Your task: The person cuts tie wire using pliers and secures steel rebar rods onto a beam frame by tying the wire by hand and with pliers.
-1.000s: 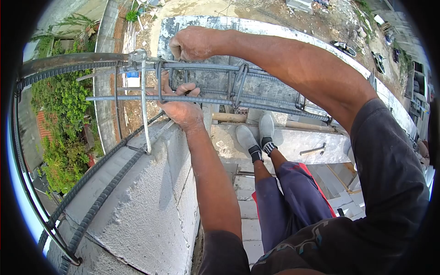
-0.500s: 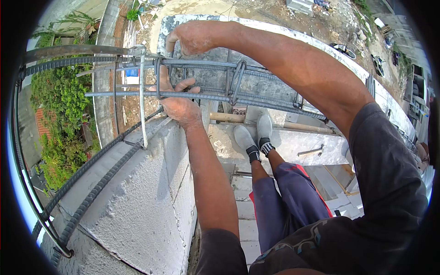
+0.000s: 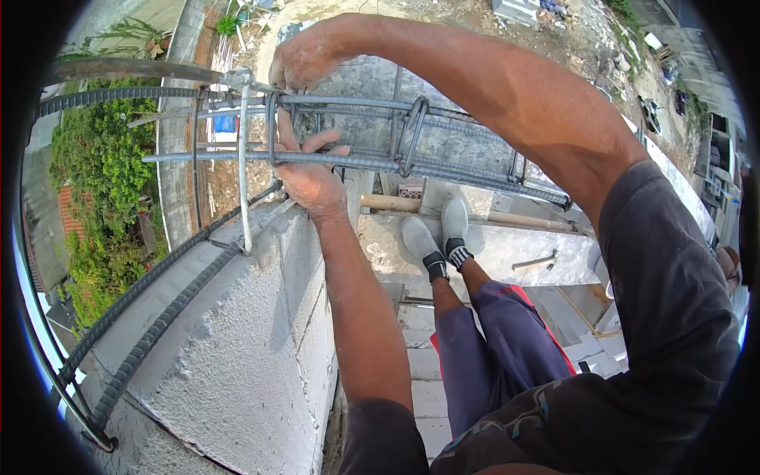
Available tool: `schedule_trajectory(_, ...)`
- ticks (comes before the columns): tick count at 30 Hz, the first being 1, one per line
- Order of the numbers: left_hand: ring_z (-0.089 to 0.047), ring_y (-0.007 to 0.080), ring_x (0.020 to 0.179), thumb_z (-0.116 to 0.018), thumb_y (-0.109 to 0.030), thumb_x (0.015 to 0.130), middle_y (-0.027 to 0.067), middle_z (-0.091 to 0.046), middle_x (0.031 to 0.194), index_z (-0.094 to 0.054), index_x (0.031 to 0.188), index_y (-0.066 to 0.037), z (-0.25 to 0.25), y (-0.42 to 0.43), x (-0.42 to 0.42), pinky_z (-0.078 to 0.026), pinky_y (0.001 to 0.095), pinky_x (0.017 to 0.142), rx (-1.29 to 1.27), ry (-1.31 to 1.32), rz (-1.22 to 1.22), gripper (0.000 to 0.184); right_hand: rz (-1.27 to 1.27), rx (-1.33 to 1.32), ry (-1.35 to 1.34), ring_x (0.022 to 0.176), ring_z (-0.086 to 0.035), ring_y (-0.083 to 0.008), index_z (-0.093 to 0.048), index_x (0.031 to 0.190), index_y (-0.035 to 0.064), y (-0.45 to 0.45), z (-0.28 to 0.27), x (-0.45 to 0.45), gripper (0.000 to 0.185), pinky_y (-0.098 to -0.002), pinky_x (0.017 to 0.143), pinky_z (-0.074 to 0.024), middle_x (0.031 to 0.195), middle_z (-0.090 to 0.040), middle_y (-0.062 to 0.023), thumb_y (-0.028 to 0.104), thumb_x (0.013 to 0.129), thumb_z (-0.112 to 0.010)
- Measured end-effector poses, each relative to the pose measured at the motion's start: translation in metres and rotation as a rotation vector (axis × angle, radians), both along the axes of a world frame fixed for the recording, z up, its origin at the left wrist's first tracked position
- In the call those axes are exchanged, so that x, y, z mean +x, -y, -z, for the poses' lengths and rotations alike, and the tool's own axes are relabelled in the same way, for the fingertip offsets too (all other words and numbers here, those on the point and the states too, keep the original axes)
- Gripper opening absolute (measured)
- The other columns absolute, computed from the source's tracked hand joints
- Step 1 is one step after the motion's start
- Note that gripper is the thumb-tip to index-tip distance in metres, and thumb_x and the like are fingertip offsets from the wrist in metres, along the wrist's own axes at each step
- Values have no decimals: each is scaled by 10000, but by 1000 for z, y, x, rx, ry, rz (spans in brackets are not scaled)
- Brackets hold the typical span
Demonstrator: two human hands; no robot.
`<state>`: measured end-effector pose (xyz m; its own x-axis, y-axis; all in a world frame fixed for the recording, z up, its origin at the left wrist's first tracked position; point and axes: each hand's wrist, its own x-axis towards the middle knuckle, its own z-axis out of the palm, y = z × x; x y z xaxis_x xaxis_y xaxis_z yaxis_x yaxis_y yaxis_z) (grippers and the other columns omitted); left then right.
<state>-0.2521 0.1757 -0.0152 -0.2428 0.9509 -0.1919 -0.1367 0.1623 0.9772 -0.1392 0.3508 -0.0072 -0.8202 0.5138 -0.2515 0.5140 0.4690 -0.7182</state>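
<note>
A steel rebar cage (image 3: 459,176) with long ribbed bars and square stirrups (image 3: 413,134) runs across in front of me. My left hand (image 3: 313,186) reaches up from below at the cage's left end, fingers spread among the bars beside the end stirrup (image 3: 271,131). One finger points upward along that stirrup. Above the upper bar, my right hand (image 3: 307,62) is closed, its curled fingertips pointing down close to the same stirrup. Whatever lies between those fingertips is hidden. A thin pale rod (image 3: 245,166) stands just left of both hands.
Beneath my left arm is a rough pale block wall (image 3: 229,332), with ribbed bars (image 3: 162,328) along its top. My shoes stand on a ledge (image 3: 507,245) beside a hammer (image 3: 537,261). A wooden pole (image 3: 392,203) crosses beyond them. Rubble ground lies far below.
My right hand has shifted slightly up and left, and its fingers have curled in more tightly. My left hand stays nearly in place among the bars.
</note>
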Motion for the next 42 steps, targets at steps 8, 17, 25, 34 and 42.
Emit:
schedule_trajectory(8,-652,265,819,-256,-723,927,158,-311,1546,-192,1501,-13,-3,-3,-4,-573,328,564,-3,45,62,916,201,-193,114,631,-590,-170,-696,902,72,2,-26,-10,189,-328,534,-454,723,-630,-26,227,795,-684)
schedule_trajectory(17,-651,265,842,-254,-619,984,117,-365,1519,-257,1475,-22,-9,-2,-3,-585,350,597,-30,-23,97,772,-82,409,240,716,-640,-249,-688,902,-5,2,-20,-22,216,-363,656,-552,848,-702,-120,171,786,-733)
schedule_trajectory(25,-662,245,871,-198,-586,1008,94,-445,1451,-374,1429,-36,-7,-4,-5,-586,343,600,-62,-72,110,715,243,-23,310,590,-583,-254,-669,834,-9,5,-12,-18,135,-435,525,-464,678,-633,-168,123,832,-635)
schedule_trajectory(34,-669,229,869,-102,-580,1007,122,-515,1392,-416,1423,-46,-10,-3,-2,-586,344,637,-104,-30,68,746,395,-250,324,563,-549,-167,-706,894,73,13,-48,-23,170,-367,510,-449,710,-632,-42,229,830,-685)
schedule_trajectory(42,-660,206,863,-115,-598,1004,109,-510,1403,-399,1441,-41,-6,-3,0,-568,328,645,-130,-54,12,763,235,-59,220,680,-634,-236,-724,908,61,11,-46,10,179,-405,593,-507,780,-677,-82,199,825,-648)
